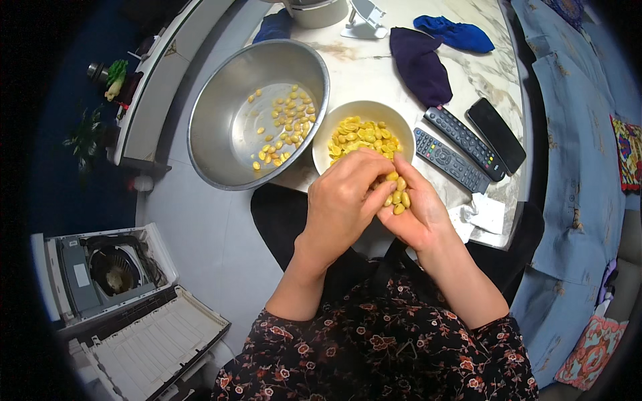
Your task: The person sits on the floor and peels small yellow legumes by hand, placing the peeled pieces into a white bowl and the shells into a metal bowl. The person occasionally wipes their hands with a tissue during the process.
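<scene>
Several shiny yellow beans (pixel 397 195) rest in my right hand (pixel 424 213), which is cupped palm up just in front of a white bowl (pixel 321 131). My left hand (pixel 338 193) bends over that palm, its thumb against the beans. Its other fingertips are hidden, so whether they pinch a bean cannot be seen. The bowl holds a heap of yellow beans and what look like loose, flattened skins (pixel 358 131); my hands cover its near rim. To the left a deep metal basin (pixel 213 120) leans tilted at the table's edge, with many loose yellow beans (pixel 286 123) across its bottom and right side.
Right of the bowl lie two remote controls (pixel 451 159), a black phone (pixel 496 135) and crumpled tissue (pixel 484 213) on the marble-patterned table (pixel 351 70). Dark cloth (pixel 421 65) and a white stand (pixel 365 20) are farther back. An opened white appliance (pixel 110 273) stands on the floor, lower left.
</scene>
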Demonstrator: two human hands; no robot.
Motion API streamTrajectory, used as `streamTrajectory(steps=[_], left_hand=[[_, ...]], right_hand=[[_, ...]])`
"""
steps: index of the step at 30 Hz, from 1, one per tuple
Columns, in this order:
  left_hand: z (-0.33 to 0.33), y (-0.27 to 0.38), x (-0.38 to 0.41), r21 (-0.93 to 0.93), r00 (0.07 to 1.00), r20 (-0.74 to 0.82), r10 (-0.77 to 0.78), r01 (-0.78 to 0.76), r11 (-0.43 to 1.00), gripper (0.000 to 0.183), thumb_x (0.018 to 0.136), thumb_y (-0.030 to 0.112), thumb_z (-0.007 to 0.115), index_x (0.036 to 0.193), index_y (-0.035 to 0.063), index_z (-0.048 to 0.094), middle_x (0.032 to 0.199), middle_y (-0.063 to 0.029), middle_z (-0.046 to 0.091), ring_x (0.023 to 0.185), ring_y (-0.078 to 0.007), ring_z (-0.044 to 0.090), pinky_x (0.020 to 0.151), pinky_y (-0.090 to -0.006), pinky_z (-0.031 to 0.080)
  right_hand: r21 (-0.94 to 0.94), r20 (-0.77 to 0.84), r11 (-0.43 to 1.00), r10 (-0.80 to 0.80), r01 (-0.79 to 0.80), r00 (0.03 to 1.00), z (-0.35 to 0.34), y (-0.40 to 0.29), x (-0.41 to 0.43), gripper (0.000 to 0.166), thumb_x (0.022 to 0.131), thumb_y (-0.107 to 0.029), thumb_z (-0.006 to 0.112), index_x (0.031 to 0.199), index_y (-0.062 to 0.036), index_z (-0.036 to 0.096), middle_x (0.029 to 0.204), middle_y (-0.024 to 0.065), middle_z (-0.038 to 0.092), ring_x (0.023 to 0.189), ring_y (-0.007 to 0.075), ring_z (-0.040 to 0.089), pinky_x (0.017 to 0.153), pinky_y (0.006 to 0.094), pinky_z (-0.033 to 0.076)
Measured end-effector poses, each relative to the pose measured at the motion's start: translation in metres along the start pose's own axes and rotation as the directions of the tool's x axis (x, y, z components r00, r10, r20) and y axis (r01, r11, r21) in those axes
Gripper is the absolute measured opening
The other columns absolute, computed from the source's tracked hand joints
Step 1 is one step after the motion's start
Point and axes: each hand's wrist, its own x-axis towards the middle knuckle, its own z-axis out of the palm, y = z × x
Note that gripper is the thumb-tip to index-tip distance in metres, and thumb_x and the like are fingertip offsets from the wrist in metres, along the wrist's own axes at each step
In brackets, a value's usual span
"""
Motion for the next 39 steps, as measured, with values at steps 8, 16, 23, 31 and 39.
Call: streamTrajectory(steps=[8, 16, 23, 31, 39], left_hand=[[-0.025, 0.000, -0.008, -0.083, 0.993, -0.109, -0.033, 0.024, 0.996, 0.021, 0.068, -0.004, 0.069, 0.088, -0.0002, 0.064, 0.084, -0.0078, 0.063, 0.067, -0.0125, 0.060, 0.059, -0.0232, 0.049], [-0.027, 0.000, -0.011, -0.251, 0.998, -0.043, -0.055, 0.042, 0.967, 0.023, 0.067, -0.004, 0.070, 0.089, -0.0001, 0.065, 0.085, -0.0080, 0.062, 0.072, -0.0132, 0.059, 0.062, -0.0228, 0.049], [-0.021, -0.018, -0.020, -0.478, 0.985, 0.026, -0.173, 0.165, 0.863, 0.025, 0.069, -0.001, 0.070, 0.094, 0.0013, 0.066, 0.096, -0.0076, 0.061, 0.077, -0.0113, 0.059, 0.066, -0.0224, 0.050], [-0.019, -0.011, -0.021, -0.138, 0.997, -0.069, -0.029, 0.019, 0.990, 0.024, 0.068, -0.001, 0.070, 0.090, 0.0036, 0.066, 0.092, -0.0075, 0.061, 0.079, -0.0155, 0.061, 0.068, -0.0241, 0.050], [-0.007, -0.026, -0.025, -0.689, 0.993, -0.076, -0.089, 0.013, 0.724, 0.025, 0.068, 0.003, 0.073, 0.092, 0.0023, 0.065, 0.097, -0.0094, 0.060, 0.089, -0.0180, 0.059, 0.079, -0.0278, 0.047]], right_hand=[[-0.557, 0.052, 0.830, -0.002, 0.031, 0.999, 0.013, -0.006, -0.022, 0.023, 0.096, -0.025, 0.043, 0.101, -0.0036, 0.051, 0.074, 0.0011, 0.052, 0.056, 0.0047, 0.045, 0.042, 0.0153, 0.031], [-0.698, 0.104, 0.711, -0.025, 0.091, 0.994, 0.013, -0.004, -0.024, 0.017, 0.090, -0.020, 0.056, 0.097, -0.0055, 0.052, 0.072, -0.0011, 0.052, 0.049, 0.0003, 0.037, 0.040, 0.0122, 0.024], [-0.672, 0.106, 0.737, -0.010, 0.079, 0.994, 0.012, -0.004, -0.023, 0.015, 0.088, -0.019, 0.058, 0.095, -0.0055, 0.053, 0.070, -0.0016, 0.052, 0.049, 0.0005, 0.038, 0.041, 0.0124, 0.024], [-0.793, 0.141, 0.559, -0.221, 0.244, 0.965, 0.012, -0.002, -0.025, 0.016, 0.090, -0.019, 0.055, 0.091, -0.0034, 0.056, 0.070, -0.0007, 0.053, 0.050, 0.0013, 0.038, 0.043, 0.0134, 0.025], [-0.670, 0.167, 0.733, -0.005, 0.118, 0.986, 0.012, -0.003, -0.029, 0.019, 0.091, -0.017, 0.054, 0.100, -0.0007, 0.058, 0.069, -0.0001, 0.054, 0.048, 0.0014, 0.037, 0.041, 0.0130, 0.025]])
